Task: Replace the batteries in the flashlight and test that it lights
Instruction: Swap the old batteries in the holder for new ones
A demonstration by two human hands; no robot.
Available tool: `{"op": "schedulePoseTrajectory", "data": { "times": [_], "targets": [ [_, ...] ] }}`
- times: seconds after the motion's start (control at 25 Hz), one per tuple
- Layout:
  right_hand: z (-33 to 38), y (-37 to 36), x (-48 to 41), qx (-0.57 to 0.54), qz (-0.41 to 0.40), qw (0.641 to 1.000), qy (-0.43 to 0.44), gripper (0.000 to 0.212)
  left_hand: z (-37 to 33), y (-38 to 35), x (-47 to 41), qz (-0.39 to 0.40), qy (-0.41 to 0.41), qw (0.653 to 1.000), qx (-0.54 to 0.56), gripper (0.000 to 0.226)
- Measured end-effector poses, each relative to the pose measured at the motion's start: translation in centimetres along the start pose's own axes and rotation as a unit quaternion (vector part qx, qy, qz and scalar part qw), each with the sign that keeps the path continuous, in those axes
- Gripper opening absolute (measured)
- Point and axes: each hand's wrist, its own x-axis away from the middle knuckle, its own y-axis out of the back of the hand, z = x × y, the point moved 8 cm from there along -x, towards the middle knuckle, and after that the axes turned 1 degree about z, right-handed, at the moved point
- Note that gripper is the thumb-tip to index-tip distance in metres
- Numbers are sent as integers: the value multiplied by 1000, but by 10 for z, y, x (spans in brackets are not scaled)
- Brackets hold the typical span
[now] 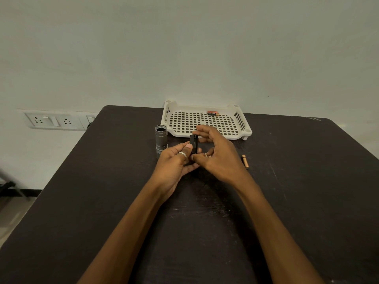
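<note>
The left forearm (131,222) and right forearm (276,222) are seen nearest, reaching up the dark counter (297,181) to meet near its middle. A small black battery holder (193,143) is held upright there, just clear of the counter. The left grip (176,160), on which a ring (182,154) is worn, is clamped on the holder's lower half from 9 o'clock, with the thumb laid along its side. The right grip (217,152) is closed on the holder from 3 o'clock, a fingertip at the top end and the thumb at the bottom. A small pale tip is seen among its curled fingers; whether it is a battery cannot be told.

The grey flashlight body (161,138) is stood on its head at 10 o'clock of the grips, apart from them, with its threaded end open upward. One copper-topped battery (244,161) is laid loose at 3 o'clock. Boxed batteries (213,113) are left at the far side of the white perforated tray (229,137) at 12 o'clock.

The holder is judged light, stiff and smooth, so it is best taken by its long sides, with the slots and end contacts left free. Its springs are likely to push cells back out. The loose battery is expected to roll if nudged. The metal body is judged heavier and easily toppled, so it is best grasped round the barrel.
</note>
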Motion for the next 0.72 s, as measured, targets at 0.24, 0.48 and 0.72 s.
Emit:
{"op": "schedulePoseTrajectory", "data": {
  "times": [0.24,0.48,0.72],
  "targets": [
    [-16,39,-11,6,-108,993,-49,36,1,3,-1,-17,17,999,38,22],
    [-44,64,-96,243,-118,960,-67,31,2,3,-3,-27,27,998,57,21],
    [-77,44,-154,356,-19,931,-79,37,6,6,-6,-32,37,997,60,24]
  ]
}}
